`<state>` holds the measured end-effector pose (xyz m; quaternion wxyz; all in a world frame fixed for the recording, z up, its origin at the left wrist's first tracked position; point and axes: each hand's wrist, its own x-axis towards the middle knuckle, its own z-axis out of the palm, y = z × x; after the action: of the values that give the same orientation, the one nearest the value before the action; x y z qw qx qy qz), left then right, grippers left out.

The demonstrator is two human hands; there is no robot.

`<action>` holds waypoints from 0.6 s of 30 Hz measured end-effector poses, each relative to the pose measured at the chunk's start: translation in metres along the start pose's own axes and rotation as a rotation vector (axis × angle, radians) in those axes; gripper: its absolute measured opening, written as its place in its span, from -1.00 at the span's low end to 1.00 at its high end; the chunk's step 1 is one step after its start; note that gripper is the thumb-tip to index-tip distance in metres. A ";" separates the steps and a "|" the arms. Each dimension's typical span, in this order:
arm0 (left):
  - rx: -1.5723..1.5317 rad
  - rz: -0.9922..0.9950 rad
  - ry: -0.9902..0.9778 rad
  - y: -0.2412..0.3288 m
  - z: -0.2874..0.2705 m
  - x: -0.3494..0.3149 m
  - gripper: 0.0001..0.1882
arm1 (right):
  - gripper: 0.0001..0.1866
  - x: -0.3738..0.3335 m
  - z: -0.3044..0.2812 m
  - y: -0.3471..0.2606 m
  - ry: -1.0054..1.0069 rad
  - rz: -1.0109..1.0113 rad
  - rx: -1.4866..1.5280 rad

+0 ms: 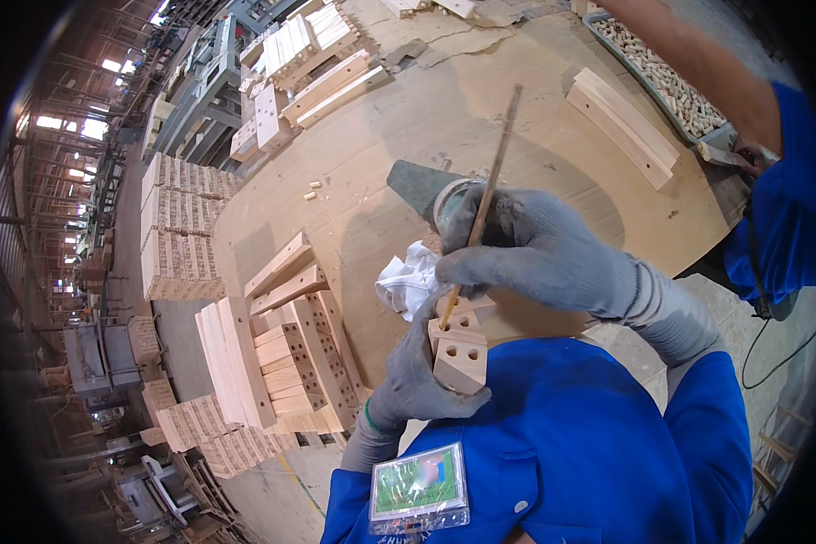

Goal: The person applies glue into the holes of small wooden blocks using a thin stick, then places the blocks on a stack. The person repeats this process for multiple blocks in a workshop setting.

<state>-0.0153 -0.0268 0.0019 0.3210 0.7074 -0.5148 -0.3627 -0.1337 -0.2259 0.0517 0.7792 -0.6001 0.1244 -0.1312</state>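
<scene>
My left hand (pixel 417 376), in a grey glove, is wrapped round pale wooden blocks (pixel 463 357) with drilled holes in their end faces. The blocks are held close in front of my chest. My right hand (pixel 539 249), gloved too, pinches a long thin wooden stick (pixel 494 172) that slants upward. Its lower tip is at a hole in one of the blocks; how deep it goes I cannot tell. Just beyond the right fingers are a dark green tapered object (pixel 417 189) and a pale round rim, partly hidden. A crumpled white cloth (pixel 408 279) lies beside my hands.
Drilled wooden pieces (pixel 286 358) are stacked at the left of the brown tabletop (pixel 354 172). More lie at the far left, beside stacked bundles (pixel 186 227). Two joined-looking bars (pixel 621 127) rest at the right, near a tray (pixel 718 138) of dowels and another person's arm (pixel 707 59).
</scene>
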 end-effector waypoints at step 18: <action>-0.137 -0.064 -0.032 -0.007 0.001 0.008 0.23 | -0.69 0.006 -0.018 0.007 0.108 -0.173 -0.084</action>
<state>-0.0114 -0.0326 -0.0058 0.3485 0.6941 -0.4708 -0.4185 -0.1341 -0.2422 0.0407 0.7313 -0.6329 0.1194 -0.2246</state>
